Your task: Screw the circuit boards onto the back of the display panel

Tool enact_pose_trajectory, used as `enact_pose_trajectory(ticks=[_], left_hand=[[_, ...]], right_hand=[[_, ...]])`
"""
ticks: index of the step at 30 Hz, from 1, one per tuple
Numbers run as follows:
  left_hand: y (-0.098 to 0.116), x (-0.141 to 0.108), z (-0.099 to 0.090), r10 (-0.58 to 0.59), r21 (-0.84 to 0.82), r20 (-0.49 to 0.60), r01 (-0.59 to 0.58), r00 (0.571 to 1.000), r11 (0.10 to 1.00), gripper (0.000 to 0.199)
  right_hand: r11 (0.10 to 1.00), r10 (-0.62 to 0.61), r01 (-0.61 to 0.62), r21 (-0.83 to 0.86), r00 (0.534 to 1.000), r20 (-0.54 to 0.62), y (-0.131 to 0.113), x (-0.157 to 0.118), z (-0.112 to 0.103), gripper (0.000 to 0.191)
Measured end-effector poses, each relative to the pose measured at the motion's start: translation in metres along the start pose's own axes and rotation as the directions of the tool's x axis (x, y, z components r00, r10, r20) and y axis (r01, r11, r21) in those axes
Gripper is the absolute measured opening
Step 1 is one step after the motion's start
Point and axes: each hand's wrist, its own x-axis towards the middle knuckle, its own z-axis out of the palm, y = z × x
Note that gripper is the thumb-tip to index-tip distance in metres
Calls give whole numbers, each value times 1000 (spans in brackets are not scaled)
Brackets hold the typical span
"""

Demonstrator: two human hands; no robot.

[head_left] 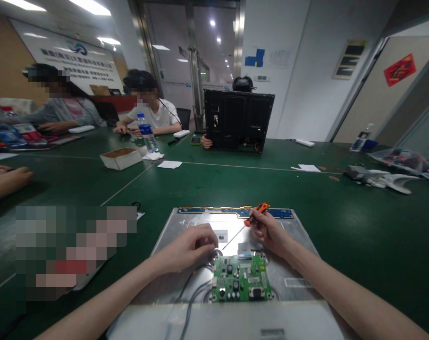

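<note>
My right hand is closed round the orange and black handle of a screwdriver. The screwdriver's thin shaft slants down to the left, its tip near the upper left corner of a green circuit board. My left hand rests just left of that corner, fingers curled; what they hold, if anything, is hidden. The green board lies on a silver metal panel, with grey cables running from its left side. A narrow blue circuit strip runs along the panel's far edge.
Beyond the panel on the green table are an open white box, a water bottle and papers. A person holds up a black panel. Other people sit at left. Grey-white parts lie at right.
</note>
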Motion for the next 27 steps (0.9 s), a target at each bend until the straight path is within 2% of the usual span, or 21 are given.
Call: enact_pose_trajectory(ticks=[5,12,22,27], left_hand=[[1,-2,1,-9,-48,76,13,997,999,14],[-1,-1,3,18,-101,118,-6,993,995,11],[-6,1,8,-45,-19,91,47,995,999,11],[-3,0,5,-8,-16,88,10,996,1000,14]], right_hand=[[1000,3,-3,-10,1000,4,-1,0,0,53],[1000,-3,4,-21,1000,31,1,1,-1,49],[998,-19,20,-51,1000,15,3,0,2,54],[993,-66,64,-100,998,-12,5,0,4,59]])
